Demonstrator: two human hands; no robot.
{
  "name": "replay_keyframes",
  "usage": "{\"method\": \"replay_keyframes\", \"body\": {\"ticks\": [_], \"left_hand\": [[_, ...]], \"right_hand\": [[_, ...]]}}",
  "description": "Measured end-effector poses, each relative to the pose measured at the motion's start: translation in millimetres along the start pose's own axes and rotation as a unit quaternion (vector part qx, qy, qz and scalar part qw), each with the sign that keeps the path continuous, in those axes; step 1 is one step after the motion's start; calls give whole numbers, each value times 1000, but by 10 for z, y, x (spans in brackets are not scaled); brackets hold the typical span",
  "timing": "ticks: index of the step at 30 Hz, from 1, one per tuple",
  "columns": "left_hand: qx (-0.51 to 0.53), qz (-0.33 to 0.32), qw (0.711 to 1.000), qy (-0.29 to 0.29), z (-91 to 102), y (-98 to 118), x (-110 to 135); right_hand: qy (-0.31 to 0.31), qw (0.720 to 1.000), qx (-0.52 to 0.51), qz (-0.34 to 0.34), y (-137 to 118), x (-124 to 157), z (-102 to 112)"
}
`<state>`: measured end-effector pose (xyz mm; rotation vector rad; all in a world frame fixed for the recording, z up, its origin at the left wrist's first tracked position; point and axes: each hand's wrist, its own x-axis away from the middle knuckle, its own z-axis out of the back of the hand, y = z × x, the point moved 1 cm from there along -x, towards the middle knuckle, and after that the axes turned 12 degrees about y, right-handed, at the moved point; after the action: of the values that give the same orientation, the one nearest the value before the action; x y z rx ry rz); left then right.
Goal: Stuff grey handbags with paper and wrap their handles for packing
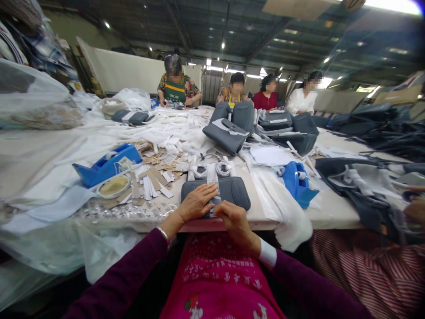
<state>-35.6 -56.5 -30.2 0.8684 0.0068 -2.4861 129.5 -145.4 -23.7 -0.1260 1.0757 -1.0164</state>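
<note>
On my feed, the grey padded bag (215,193) lies flat at the near edge of the counter (335,217), low and centre in the frame, with a white paper band (213,188) running across its middle. The left grip (195,203) rests palm-down on the bag, fingers straight and together, their tips reaching the band. The right grip (234,223) sits curled over the band at the bag's near edge; I can't tell whether it is pinching anything.

Just beyond the bag, two coiled white cords (200,171) lie in clear plastic. To their left are cut paper strips (152,186), a roll of tan tape (113,186) and a blue tape dispenser (108,165); a second blue tape dispenser (297,184) sits to the right. More grey bags (229,130) are piled further up the counter, and four co-workers (174,91) sit beyond them at upper centre. Another person's hand (415,208) comes in at the right edge.
</note>
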Motion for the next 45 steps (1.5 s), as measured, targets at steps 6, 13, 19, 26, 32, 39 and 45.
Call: {"method": "replay_keyframes", "body": {"ticks": [6,13,19,26,32,39,45], "left_hand": [[87,44,995,30,56,85,102],[131,82,987,39,66,156,179],[123,89,987,47,14,150,181],[86,95,991,46,-8,159,160],[79,104,991,42,-2,171,147],[84,100,991,41,4,176,130],[26,95,994,49,-6,271,179]], "right_hand": [[0,998,23,-55,178,-300,-72],[-6,996,48,-75,230,-356,-163],[5,994,73,-77,231,-373,-210],[-10,987,154,-51,257,-399,-254],[-53,974,217,-34,251,-462,-310],[-140,952,272,14,298,-684,-251],[-183,945,268,43,364,-865,-190]]}}
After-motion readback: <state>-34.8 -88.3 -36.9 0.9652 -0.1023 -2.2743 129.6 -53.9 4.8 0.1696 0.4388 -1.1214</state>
